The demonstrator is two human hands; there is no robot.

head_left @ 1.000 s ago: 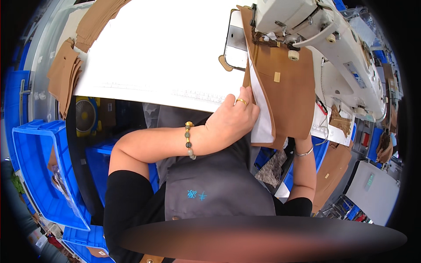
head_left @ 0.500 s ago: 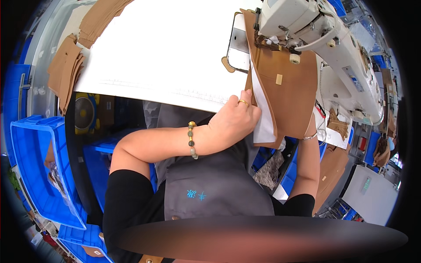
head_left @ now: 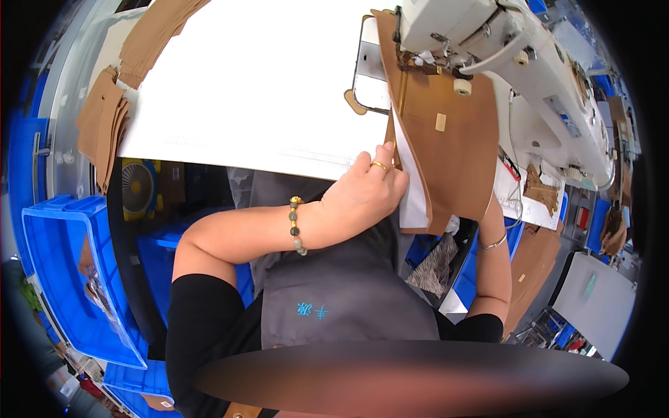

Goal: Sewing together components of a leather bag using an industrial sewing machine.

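Observation:
A large brown fabric or leather piece [head_left: 453, 167] with a white layer [head_left: 408, 181] along its left side lies under the sewing machine [head_left: 523, 83]. My left hand [head_left: 366, 188], wearing a ring, is closed with its fingertips pinching the piece's left edge, just below a metal plate [head_left: 369, 73] in the white table [head_left: 244, 83]. My right hand [head_left: 491, 217] is at the piece's lower right, its fingers hidden beneath it; only part of the hand and the bracelet-wearing wrist show. A small pale rectangle sits on the brown surface.
Stacks of brown cut pieces [head_left: 101, 125] lie along the table's left side. Blue bins [head_left: 42, 230] stand at the left, a yellow fan [head_left: 139, 188] below the table. At the right are more brown panels [head_left: 533, 258] and a grey board [head_left: 589, 299].
My right hand and forearm have moved slightly up and rightward along the piece since a second ago. My left hand keeps pinching the edge, with only slight shifts in the view.

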